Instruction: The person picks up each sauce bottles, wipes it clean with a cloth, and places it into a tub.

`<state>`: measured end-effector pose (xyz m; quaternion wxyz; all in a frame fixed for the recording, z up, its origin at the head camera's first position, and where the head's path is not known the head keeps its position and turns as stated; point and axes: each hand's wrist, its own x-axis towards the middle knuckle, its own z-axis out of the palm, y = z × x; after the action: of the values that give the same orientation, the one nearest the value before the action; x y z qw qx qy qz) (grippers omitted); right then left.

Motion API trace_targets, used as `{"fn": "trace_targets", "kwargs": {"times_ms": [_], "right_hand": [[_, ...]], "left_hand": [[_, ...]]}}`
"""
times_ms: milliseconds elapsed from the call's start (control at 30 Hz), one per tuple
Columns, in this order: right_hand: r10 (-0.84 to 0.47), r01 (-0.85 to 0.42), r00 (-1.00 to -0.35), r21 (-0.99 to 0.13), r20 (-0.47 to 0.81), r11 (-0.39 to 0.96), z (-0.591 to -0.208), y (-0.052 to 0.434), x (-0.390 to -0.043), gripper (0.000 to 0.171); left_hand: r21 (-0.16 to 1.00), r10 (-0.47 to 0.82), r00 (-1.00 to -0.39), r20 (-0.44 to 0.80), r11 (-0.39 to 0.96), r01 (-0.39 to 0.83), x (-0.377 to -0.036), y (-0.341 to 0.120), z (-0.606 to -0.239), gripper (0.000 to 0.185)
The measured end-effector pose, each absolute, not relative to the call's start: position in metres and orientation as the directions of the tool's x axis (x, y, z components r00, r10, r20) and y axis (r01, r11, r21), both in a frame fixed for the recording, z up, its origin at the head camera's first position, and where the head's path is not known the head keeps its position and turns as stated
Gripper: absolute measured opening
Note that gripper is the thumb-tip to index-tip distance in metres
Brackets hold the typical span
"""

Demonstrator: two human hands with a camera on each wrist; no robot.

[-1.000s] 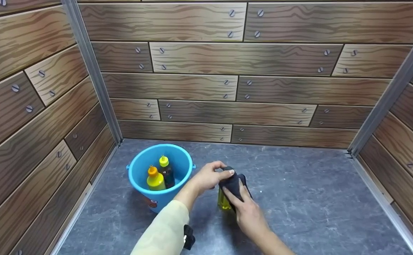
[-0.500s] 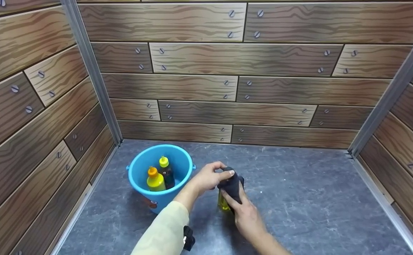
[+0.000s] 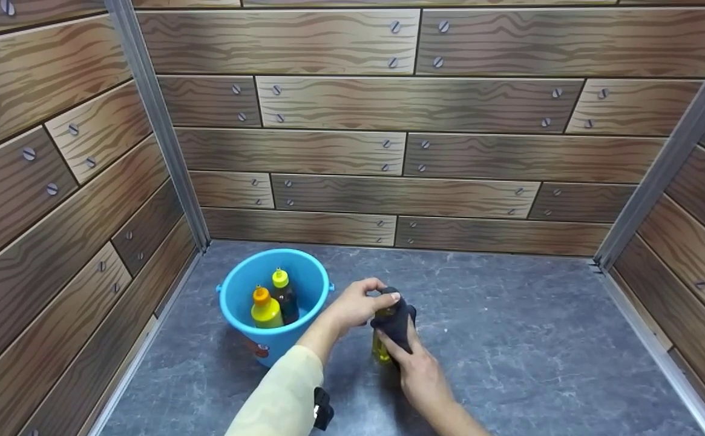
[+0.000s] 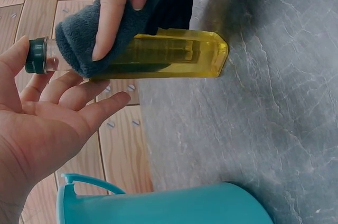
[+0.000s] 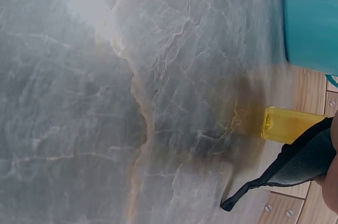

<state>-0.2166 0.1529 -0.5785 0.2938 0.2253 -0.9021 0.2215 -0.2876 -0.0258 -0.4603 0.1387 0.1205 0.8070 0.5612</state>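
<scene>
The left hand (image 3: 355,304) steadies the dark cap of a yellow bottle (image 4: 174,55) standing just right of the blue bucket (image 3: 240,315), while the right hand (image 3: 420,372) presses a soft dark cloth (image 4: 100,34) around its neck. The bottle looks rigid, smooth and likely slippery; its flat-sided body offers the firmest hold.

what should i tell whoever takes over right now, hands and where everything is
Left hand: steadies the oil bottle at its dark cap end.
Right hand: presses a dark cloth round the bottle's upper part.
The bottle stands on the grey floor, just right of the blue bucket.
In the bucket: an orange-capped yellow bottle and a yellow-capped dark bottle.
Done: two bottles in the bucket.
Left: the wiping of this one looks unfinished; it is outside the bucket.
</scene>
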Motion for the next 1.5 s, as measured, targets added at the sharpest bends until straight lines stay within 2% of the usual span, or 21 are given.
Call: {"fn": "trace_targets", "kwargs": {"times_ms": [300,567,733,1100,1233,1500], "right_hand": [[-0.289,-0.539,-0.735,-0.27,0.613,0.798,-0.591,0.155,-0.215,0.066],[-0.323,-0.516,-0.796,-0.295,0.512,0.804,-0.597,0.159,-0.211,0.068],[-0.34,-0.501,-0.823,-0.3,0.455,0.812,-0.599,0.161,-0.211,0.062],[-0.353,-0.487,-0.835,-0.268,0.422,0.831,-0.602,0.162,-0.208,0.062],[-0.351,-0.45,-0.873,-0.281,0.338,0.848,-0.6,0.162,-0.206,0.058],[-0.371,-0.407,-0.91,-0.231,0.184,0.884,-0.598,0.163,-0.205,0.058]], "left_hand": [[0.933,0.342,-0.936,-0.086,0.358,0.045,-0.288,-0.025,-0.462,0.029],[0.932,0.336,-0.937,-0.095,0.36,0.035,-0.286,-0.023,-0.462,0.029],[0.932,0.323,-0.942,-0.092,0.361,0.032,-0.285,-0.021,-0.461,0.028],[0.923,0.332,-0.941,-0.067,0.379,0.068,-0.286,-0.021,-0.46,0.028],[0.923,0.33,-0.942,-0.055,0.377,0.078,-0.287,-0.021,-0.461,0.026],[0.927,0.324,-0.944,-0.06,0.37,0.068,-0.287,-0.024,-0.463,0.026]]}}
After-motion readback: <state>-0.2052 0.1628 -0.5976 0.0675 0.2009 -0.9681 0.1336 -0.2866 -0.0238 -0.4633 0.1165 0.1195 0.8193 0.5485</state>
